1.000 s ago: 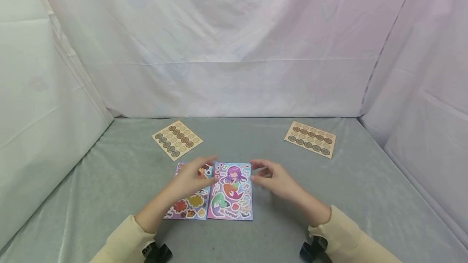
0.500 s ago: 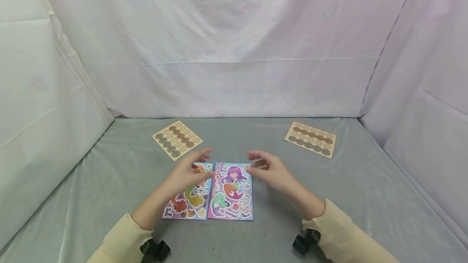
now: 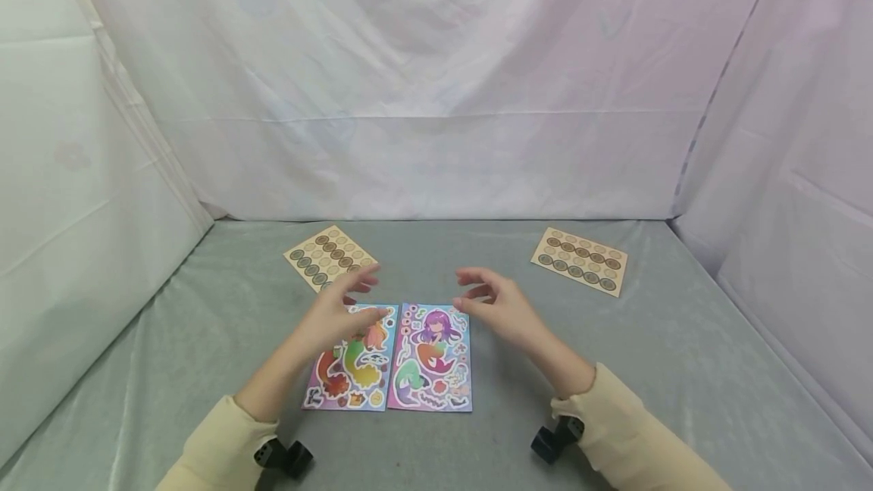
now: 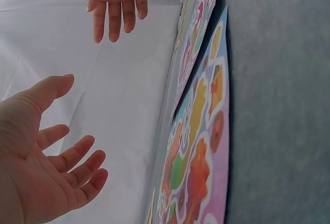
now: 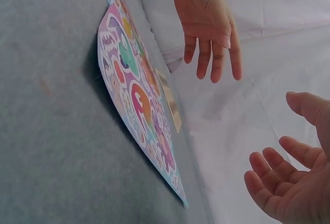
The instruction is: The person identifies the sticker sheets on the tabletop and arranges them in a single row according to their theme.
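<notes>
Two colourful mermaid sticker sheets lie side by side on the grey cloth. Above the left sticker sheet [image 3: 364, 370] hovers my left hand [image 3: 333, 318], covering its upper left part; the fingers are loosely bent and hold nothing. My right hand [image 3: 501, 309] hangs in the air by the top right corner of the right sticker sheet [image 3: 433, 362], thumb and fingers apart and holding nothing. In the left wrist view, both the left hand [image 4: 51, 157] and the right hand [image 4: 121, 2] are raised off the sheets.
A beige sheet with rows of round coin-like prints [image 3: 327, 252] lies behind the left hand, partly covered by its fingertips. A similar beige sheet [image 3: 580, 260] lies at the back right. White curtains [image 3: 436, 157] close off the back and sides of the grey-covered table [image 3: 436, 449].
Both hands have moved up and away from the viewer, off the mermaid sheets. The left hand also shifts left, the right slightly left. All the sheets stay in place.
</notes>
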The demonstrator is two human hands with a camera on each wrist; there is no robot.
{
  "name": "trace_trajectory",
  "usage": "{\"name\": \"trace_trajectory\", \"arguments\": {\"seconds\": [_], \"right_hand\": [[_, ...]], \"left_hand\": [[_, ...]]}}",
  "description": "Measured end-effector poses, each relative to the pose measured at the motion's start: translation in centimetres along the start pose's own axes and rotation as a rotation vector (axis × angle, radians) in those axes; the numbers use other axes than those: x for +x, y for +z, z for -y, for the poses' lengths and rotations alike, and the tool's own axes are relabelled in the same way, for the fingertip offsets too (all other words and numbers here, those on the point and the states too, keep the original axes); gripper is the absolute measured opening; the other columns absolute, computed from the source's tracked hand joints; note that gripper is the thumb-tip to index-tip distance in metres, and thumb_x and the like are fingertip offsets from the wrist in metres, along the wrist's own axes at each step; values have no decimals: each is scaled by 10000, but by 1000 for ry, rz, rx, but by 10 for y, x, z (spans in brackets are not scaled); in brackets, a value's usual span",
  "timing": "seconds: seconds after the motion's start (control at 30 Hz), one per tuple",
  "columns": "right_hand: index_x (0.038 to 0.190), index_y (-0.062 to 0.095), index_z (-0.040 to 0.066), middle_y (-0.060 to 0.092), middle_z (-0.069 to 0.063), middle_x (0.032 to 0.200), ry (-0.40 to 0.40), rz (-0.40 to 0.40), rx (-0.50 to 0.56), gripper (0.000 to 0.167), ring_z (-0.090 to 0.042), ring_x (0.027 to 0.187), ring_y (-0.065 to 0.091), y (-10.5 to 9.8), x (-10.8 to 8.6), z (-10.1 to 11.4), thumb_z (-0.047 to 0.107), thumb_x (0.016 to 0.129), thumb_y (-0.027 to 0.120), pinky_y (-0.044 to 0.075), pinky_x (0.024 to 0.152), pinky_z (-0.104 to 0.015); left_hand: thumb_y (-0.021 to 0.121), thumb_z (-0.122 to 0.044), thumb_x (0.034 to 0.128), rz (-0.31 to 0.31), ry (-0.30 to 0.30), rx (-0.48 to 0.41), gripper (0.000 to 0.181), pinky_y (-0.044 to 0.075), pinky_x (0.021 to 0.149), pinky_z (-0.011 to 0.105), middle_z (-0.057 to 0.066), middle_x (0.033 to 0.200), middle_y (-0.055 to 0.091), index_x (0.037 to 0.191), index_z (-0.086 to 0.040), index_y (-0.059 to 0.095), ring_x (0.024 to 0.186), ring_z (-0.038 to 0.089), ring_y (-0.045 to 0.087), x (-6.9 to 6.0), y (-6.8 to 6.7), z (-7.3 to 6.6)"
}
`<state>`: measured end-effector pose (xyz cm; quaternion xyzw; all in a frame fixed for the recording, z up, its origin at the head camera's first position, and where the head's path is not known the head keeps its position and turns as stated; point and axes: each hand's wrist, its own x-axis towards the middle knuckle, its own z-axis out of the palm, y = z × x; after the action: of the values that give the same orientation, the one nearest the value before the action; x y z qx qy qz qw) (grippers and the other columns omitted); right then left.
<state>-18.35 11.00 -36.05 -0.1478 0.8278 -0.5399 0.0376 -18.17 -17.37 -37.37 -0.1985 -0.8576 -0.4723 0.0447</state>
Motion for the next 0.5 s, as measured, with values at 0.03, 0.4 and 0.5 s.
{"name": "trace_trajectory", "arguments": {"seconds": [0.03, 0.4, 0.5], "right_hand": [[1305, 569, 105, 598, -73, 1221, 1, -2, 0, 476, -216, 1046, 589, 0, 1, 0, 199, 865, 723, 503, 868, -412], [1302, 575, 144, 598, -19, 1211, -2, -11, 21, 485, -196, 1050, 584, 7, 12, 8, 239, 855, 738, 504, 862, -399], [1307, 574, 158, 594, -9, 1217, -1, -10, 28, 484, -190, 1057, 579, 9, 15, 9, 250, 859, 735, 509, 860, -395]], "left_hand": [[775, -136, 800, -6, -2, -4, 692, 441, 910, 519, 133, 1220, 578, 1411, -73, 455, 1127, 357, 530, 0, -1, 0], [763, -155, 826, -49, -67, -44, 695, 407, 939, 539, 143, 1249, 553, 1431, -88, 427, 1165, 382, 495, 4, -17, 7], [754, -172, 838, -61, -69, -45, 696, 387, 951, 550, 154, 1262, 550, 1436, -71, 413, 1170, 383, 486, 4, -22, 9]]}}
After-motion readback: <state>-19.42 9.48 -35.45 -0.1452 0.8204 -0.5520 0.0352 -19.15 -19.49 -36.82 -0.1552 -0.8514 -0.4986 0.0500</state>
